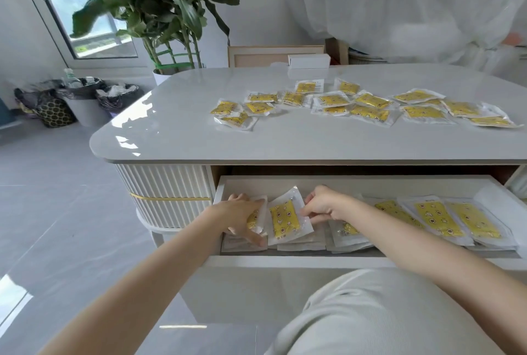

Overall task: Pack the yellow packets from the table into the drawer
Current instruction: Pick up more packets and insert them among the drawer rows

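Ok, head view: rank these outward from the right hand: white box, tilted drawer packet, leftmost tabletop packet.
1. Tilted packet, in the drawer, pinched by the right hand.
2. Leftmost table packet, on the tabletop, left side.
3. White box, at the tabletop's far edge.

The left hand [242, 219] covers most of the leftmost packet [260, 213] in the drawer [313, 182]; the right hand [322, 206] hides an edge of the middle packet [282, 219], its forearm [379, 223] part of a third packet [350, 231]. Bench [285, 143] and drawer run off the right edge. Packet print is too small to read
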Tool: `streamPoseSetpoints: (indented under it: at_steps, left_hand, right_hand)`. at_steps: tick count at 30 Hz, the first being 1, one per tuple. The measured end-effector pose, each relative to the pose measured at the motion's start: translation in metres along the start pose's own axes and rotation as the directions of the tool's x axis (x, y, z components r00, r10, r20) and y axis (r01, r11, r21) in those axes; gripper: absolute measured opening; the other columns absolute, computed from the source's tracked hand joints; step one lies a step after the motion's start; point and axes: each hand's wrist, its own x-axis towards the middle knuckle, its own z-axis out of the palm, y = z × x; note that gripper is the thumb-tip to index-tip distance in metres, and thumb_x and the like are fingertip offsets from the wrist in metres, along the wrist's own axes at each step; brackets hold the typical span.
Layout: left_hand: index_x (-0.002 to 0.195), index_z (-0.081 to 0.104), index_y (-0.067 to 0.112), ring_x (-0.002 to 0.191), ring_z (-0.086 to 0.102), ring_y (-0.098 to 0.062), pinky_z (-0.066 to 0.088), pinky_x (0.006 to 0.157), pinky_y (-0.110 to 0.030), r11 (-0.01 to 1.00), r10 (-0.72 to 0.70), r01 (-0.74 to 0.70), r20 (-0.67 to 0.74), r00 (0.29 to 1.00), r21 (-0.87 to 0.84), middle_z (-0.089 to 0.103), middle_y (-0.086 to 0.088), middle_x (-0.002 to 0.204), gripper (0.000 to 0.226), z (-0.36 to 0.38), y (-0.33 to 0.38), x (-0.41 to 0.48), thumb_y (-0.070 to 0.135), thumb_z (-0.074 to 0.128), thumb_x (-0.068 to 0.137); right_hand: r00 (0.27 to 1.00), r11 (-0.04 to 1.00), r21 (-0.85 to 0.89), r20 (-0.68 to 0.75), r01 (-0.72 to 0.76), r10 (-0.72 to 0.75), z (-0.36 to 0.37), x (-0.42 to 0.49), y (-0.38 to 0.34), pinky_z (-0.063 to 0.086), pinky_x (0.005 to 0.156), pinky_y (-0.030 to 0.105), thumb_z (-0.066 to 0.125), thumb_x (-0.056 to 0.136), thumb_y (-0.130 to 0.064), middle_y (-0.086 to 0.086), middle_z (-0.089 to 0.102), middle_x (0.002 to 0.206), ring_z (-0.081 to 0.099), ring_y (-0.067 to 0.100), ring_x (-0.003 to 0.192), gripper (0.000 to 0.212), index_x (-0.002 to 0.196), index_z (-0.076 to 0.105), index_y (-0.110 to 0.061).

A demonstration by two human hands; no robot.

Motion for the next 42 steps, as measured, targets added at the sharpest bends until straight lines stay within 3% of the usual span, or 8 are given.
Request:
streamPoseSetpoints:
  at_steps: [6,10,18,22,26,34,39,42]
  left_hand:
    - [0.15,0.013,0.018,0.134,0.022,-0.031,0.033,0.107,-0.043,0.996,0.037,-0.037,0.003,0.999,0.087,0.021,-0.007,0.15,0.11,0.006,0.025,0.003,0.073,0.062,0.068]
    - [0.146,0.02,0.019,0.13,0.032,-0.03,0.038,0.104,-0.044,0.994,0.031,-0.019,-0.109,0.994,0.107,0.033,-0.006,0.142,0.106,0.01,0.034,0.01,0.071,0.065,0.066]
    - [0.149,0.017,0.024,0.137,0.027,-0.031,0.034,0.108,-0.049,0.996,0.033,-0.027,-0.078,0.996,0.079,0.026,-0.006,0.151,0.097,0.01,0.019,0.005,0.066,0.062,0.074]
    - [0.142,0.037,0.03,0.13,0.042,-0.024,0.038,0.105,-0.042,0.992,0.026,-0.045,-0.157,0.987,-0.114,0.042,-0.002,0.143,0.062,0.0,0.017,-0.008,0.056,0.051,0.087]
    - [0.133,0.049,0.034,0.119,0.052,-0.015,0.044,0.097,-0.031,0.988,0.012,-0.062,-0.332,0.943,-0.14,0.054,0.008,0.133,0.041,-0.017,0.014,-0.028,0.042,0.046,0.093]
    - [0.112,0.056,0.028,0.071,0.055,-0.008,0.044,0.061,-0.024,0.942,-0.105,-0.149,-0.685,0.721,-0.301,0.061,0.01,0.094,0.02,-0.068,-0.007,-0.047,0.029,0.045,0.095]
    - [0.128,0.047,0.021,0.121,0.039,-0.026,0.038,0.093,-0.033,0.936,-0.229,-0.048,-0.706,0.671,-0.348,0.046,-0.007,0.127,0.034,-0.077,-0.03,-0.003,0.028,0.047,0.095]
    - [0.137,0.036,0.018,0.127,0.028,-0.031,0.029,0.103,-0.039,0.889,-0.407,0.099,-0.675,0.615,-0.446,0.031,-0.012,0.136,0.049,-0.079,-0.034,0.024,0.037,0.046,0.094]
  right_hand:
    - [0.986,0.967,-0.246,-0.13,0.068,-0.102,0.005,0.003,0.005,0.061,0.073,0.031,0.071,0.083,-0.007,0.015,0.072,0.087,0.073,0.02,0.07,0.016,0.097,0.067,0.002]
    - [0.976,0.962,-0.222,-0.116,0.156,-0.185,0.005,0.002,0.006,0.06,0.071,0.029,0.071,0.081,-0.002,0.014,0.071,0.081,0.073,0.024,0.069,0.002,0.079,0.07,-0.003]
    - [0.943,0.803,-0.519,0.019,0.293,-0.332,-0.01,-0.007,0.006,0.052,0.068,0.022,0.06,0.09,-0.012,0.006,0.065,0.119,0.06,0.008,0.059,0.029,0.119,0.065,-0.007]
    - [0.93,0.775,-0.516,0.231,0.365,-0.284,-0.025,-0.026,-0.01,0.053,0.068,0.02,0.058,0.092,-0.015,-0.001,0.064,0.101,0.063,0.012,0.078,0.031,0.122,0.063,-0.012]
    - [0.853,0.756,-0.399,0.293,0.52,-0.432,-0.038,-0.051,-0.033,0.054,0.074,0.024,0.06,0.092,-0.019,-0.01,0.068,0.091,0.067,0.007,0.079,0.025,0.116,0.066,-0.02]
    - [0.769,0.747,-0.259,-0.024,0.612,-0.638,-0.063,-0.057,-0.064,0.053,0.078,0.025,0.06,0.091,-0.018,-0.004,0.069,0.099,0.065,0.01,0.079,0.017,0.106,0.067,-0.024]
    - [0.738,0.764,-0.294,-0.218,0.574,-0.638,-0.068,-0.03,-0.061,0.042,0.077,0.019,0.052,0.092,-0.01,-0.003,0.064,0.112,0.057,0.011,0.095,0.027,0.112,0.064,-0.022]
    - [0.726,0.769,-0.322,-0.266,0.552,-0.634,-0.062,-0.008,-0.059,0.039,0.088,0.02,0.049,0.091,-0.004,0.001,0.059,0.122,0.054,0.015,0.113,0.036,0.121,0.06,-0.02]
